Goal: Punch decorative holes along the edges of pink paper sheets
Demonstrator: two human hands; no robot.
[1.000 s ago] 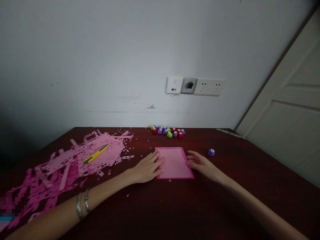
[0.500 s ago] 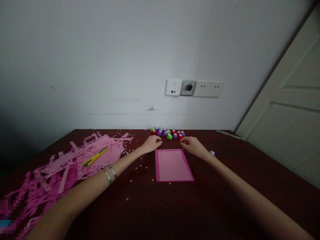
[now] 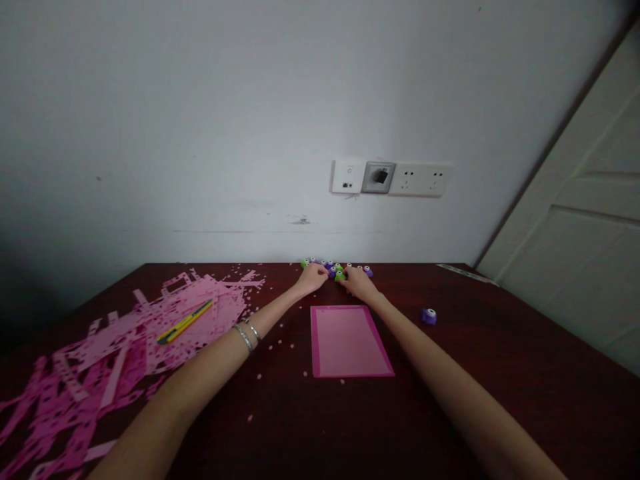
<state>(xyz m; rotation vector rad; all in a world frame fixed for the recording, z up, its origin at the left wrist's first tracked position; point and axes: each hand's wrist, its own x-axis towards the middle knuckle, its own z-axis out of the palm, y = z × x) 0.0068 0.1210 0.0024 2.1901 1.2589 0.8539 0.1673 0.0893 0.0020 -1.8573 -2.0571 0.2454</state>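
Note:
Small paper punches in green, purple and red with white round tops stand in a cluster at the far edge. My left hand [image 3: 313, 278] reaches to the cluster's left part, its fingers pinched beside a purple paper punch [image 3: 332, 272]; what they hold, if anything, is hidden. My right hand [image 3: 359, 283] has its thumb and fingers closed at a green paper punch [image 3: 341, 275] and covers some of the punches behind. Between my forearms lies a light pink sheet [image 3: 347, 341] on a darker pink one, touched by neither hand.
Punched pink paper scraps [image 3: 120, 333] are heaped on the left, with a yellow utility knife [image 3: 185, 321] on top. Tiny pink cut-outs dot the dark wooden table [image 3: 280, 427]. A lone purple punch [image 3: 429, 316] stands at right; a flat strip [image 3: 467, 274] lies near the wall [image 3: 240, 133].
Both hands have moved forward and closer together, into the row of punches. My right hand has come to the green punch. The lone purple punch is now uncovered by my right arm.

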